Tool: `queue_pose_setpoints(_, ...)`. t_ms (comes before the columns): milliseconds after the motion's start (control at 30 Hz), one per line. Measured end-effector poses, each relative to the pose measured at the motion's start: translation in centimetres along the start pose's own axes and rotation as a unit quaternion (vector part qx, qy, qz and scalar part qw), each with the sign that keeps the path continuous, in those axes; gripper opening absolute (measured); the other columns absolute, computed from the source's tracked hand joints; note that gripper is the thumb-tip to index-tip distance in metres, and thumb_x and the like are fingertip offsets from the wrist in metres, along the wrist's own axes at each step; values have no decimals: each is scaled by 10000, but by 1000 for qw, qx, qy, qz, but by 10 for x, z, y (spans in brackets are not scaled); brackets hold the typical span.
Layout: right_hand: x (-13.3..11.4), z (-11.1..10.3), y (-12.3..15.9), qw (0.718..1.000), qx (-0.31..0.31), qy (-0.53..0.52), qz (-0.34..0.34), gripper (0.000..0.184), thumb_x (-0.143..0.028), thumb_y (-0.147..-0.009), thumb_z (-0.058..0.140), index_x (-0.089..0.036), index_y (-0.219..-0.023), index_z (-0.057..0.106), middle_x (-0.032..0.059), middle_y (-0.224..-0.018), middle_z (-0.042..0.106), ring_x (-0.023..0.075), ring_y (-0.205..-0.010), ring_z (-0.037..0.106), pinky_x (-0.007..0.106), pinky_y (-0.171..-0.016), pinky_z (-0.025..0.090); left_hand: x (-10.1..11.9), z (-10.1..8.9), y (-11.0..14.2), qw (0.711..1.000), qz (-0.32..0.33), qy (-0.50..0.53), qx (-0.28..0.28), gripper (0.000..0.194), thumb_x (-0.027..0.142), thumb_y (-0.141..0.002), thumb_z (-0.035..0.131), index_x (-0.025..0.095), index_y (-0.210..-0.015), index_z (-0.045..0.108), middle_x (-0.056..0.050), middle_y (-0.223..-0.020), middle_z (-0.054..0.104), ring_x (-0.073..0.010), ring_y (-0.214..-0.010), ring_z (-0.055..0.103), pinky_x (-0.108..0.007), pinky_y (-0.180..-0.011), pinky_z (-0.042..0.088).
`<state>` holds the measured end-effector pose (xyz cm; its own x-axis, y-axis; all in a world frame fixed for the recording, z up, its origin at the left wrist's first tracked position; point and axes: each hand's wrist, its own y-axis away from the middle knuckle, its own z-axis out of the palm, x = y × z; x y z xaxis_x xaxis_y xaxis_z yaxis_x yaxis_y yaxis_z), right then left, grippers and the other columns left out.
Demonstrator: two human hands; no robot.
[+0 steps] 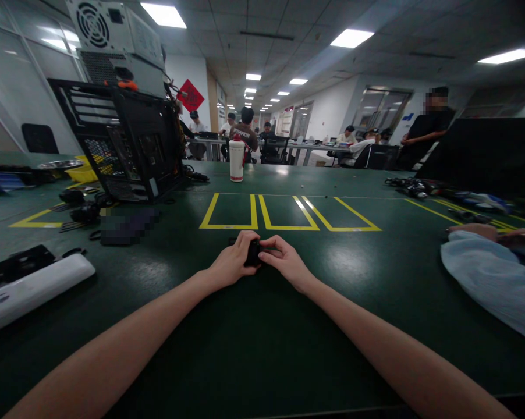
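Observation:
On the green tabletop (pixel 262 343), a small black object (pixel 253 252) is held between my two hands; its kind is too dark and small to make out. My left hand (pixel 235 259) wraps round it from the left, fingers over the top and thumb below. From the right, my right hand (pixel 284 261) has thumb and fingertips closed at the object's right edge. Whatever those fingertips pinch there is hidden. Just beyond both hands lie yellow tape outlines (pixel 228 227).
At left stand an open black computer case (pixel 135 139) with power supplies (pixel 114 35) on top, and a white bar-shaped object (pixel 39 291). A lidded paper cup (pixel 236 160) stands ahead. To the right, a co-worker's pale blue sleeve (pixel 485 273) rests near cables (pixel 415 187).

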<state>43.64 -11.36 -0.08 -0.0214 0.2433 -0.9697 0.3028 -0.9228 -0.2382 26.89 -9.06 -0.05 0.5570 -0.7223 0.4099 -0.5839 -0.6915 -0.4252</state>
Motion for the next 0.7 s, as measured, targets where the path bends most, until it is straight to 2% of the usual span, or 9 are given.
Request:
queue_pose_setpoints(67,-1,0,-1,1000,4,-4,-4,232,-229,-680,599,-213,-886,492,3,-930,524,150,-859,566,336,-785,459,-1,1,0,1000,2,-1,7,606,233,-654,596,240,-1142,237,-58,-1134,357,-239,-989,481,-390,-720,484)
queue_pose_setpoints(267,-1,-1,0,1000,-6,-4,6,361,-172,-644,623,-216,-968,471,27,-1032,508,175,-1015,504,363,-881,415,-1,1,0,1000,1,2,3,618,216,-641,603,248,-1140,240,-55,-1134,358,-236,-985,486,-390,-721,483)
queue_pose_setpoints(400,-1,-1,2,1000,-13,-2,-5,367,-151,-615,651,-216,-927,468,3,-982,506,153,-956,527,355,-891,405,0,-1,0,1000,-1,-1,-2,633,201,-632,606,247,-1143,237,-57,-1148,350,-239,-991,481,-392,-728,481)
queue_pose_setpoints(567,-1,-1,2,1000,1,-1,10,256,-255,-687,597,-211,-912,483,9,-951,512,138,-863,555,340,-808,448,1,0,0,1000,-5,2,1,597,237,-657,593,252,-1140,242,-54,-1138,356,-238,-984,488,-398,-725,481)
queue_pose_setpoints(700,-1,-2,0,1000,6,-5,16,303,-230,-677,605,-213,-953,481,22,-987,524,146,-900,549,344,-833,435,1,1,1,1000,-10,6,3,587,236,-658,594,253,-1133,249,-54,-1134,356,-236,-976,493,-396,-720,483)
